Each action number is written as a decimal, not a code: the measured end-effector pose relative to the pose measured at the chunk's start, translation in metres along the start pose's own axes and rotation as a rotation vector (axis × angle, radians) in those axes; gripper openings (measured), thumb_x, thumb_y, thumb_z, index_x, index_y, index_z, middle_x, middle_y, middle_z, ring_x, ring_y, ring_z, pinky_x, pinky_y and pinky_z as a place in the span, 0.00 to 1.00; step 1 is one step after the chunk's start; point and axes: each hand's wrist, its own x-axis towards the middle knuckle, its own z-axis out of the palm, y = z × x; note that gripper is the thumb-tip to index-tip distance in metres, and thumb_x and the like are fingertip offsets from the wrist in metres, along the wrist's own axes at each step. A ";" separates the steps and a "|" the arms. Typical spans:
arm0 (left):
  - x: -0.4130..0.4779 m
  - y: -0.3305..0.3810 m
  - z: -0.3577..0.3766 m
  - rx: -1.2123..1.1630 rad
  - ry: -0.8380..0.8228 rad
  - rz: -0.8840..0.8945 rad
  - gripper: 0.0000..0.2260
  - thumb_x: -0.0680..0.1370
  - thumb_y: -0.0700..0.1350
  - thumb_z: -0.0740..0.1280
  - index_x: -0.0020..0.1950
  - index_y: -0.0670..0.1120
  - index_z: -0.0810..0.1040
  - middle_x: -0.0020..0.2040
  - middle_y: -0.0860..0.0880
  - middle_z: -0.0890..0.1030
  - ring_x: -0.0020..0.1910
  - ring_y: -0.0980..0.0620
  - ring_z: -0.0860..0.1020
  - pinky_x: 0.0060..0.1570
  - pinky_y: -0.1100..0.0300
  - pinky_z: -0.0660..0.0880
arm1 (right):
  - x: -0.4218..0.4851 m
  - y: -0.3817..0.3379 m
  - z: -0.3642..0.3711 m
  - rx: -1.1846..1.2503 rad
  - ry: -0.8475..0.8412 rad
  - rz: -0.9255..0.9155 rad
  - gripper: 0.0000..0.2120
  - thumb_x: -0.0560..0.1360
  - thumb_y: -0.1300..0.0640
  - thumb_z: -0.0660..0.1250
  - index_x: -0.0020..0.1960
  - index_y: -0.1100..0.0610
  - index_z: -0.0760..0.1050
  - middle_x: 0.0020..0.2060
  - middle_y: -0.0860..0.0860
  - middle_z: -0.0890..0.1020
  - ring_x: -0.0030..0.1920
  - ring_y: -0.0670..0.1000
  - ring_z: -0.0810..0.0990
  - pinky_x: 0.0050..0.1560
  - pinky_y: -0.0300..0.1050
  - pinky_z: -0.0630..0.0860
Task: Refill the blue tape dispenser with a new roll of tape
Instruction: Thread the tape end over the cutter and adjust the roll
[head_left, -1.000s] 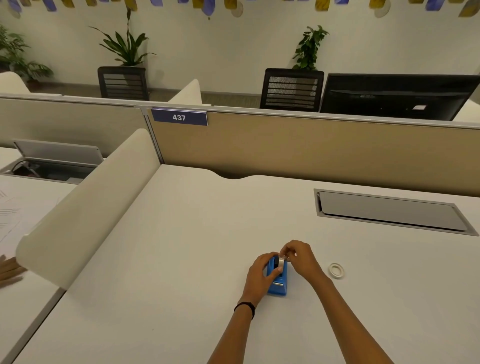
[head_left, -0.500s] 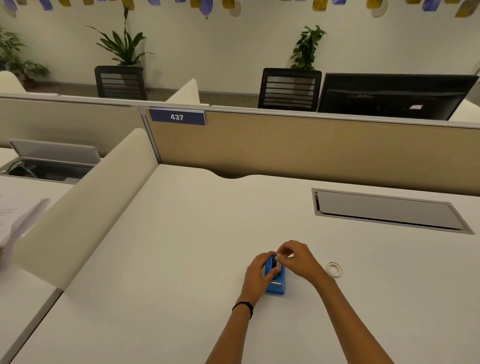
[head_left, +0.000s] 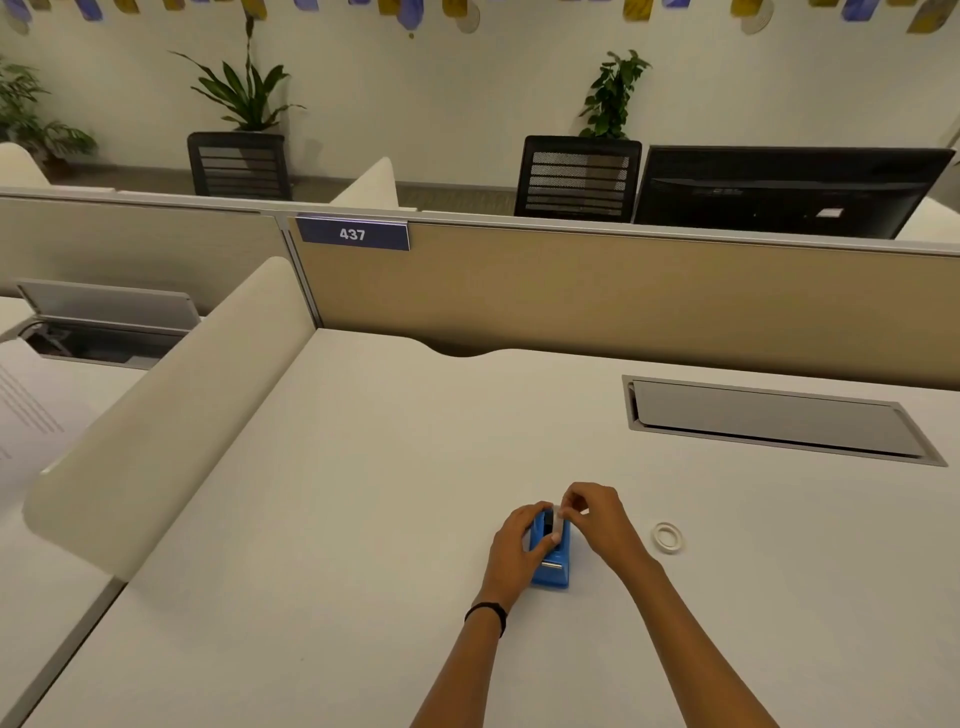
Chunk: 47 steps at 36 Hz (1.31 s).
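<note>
Since the head view is all I've got, here goes: my left hand (head_left: 517, 545) is wrapped round the blue dispenser (head_left: 551, 569) on the desk (head_left: 363, 519), and my right hand (head_left: 597, 519) pinches a small white tape roll (head_left: 557, 519) at its slot. I'd guess the roll's light, stiff and slick on its faces, so grab it by the rim. The dispenser looks light enough to skid, hence the bracing. A white ring (head_left: 667, 537) lies just to the right. Only readable text: a "437" sign (head_left: 352, 234) on the partition.
</note>
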 end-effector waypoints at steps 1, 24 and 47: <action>0.000 0.000 0.000 0.003 0.000 -0.001 0.18 0.76 0.49 0.67 0.65 0.52 0.71 0.62 0.54 0.75 0.59 0.58 0.74 0.56 0.72 0.70 | 0.000 0.000 -0.001 0.001 0.006 -0.001 0.03 0.72 0.63 0.68 0.39 0.61 0.77 0.38 0.59 0.82 0.36 0.50 0.76 0.40 0.36 0.73; -0.002 0.004 -0.006 -0.040 -0.028 0.002 0.12 0.81 0.49 0.57 0.63 0.55 0.72 0.61 0.56 0.75 0.60 0.58 0.74 0.62 0.63 0.71 | -0.021 -0.016 -0.010 -0.018 0.038 -0.049 0.04 0.75 0.60 0.64 0.41 0.58 0.73 0.38 0.54 0.81 0.39 0.54 0.79 0.42 0.43 0.77; -0.001 0.011 -0.001 -0.085 0.101 -0.039 0.12 0.79 0.42 0.63 0.61 0.47 0.76 0.59 0.50 0.79 0.58 0.55 0.77 0.60 0.65 0.72 | -0.068 -0.015 0.011 -0.217 -0.045 -0.113 0.11 0.78 0.56 0.60 0.55 0.60 0.75 0.54 0.53 0.79 0.51 0.47 0.77 0.49 0.30 0.70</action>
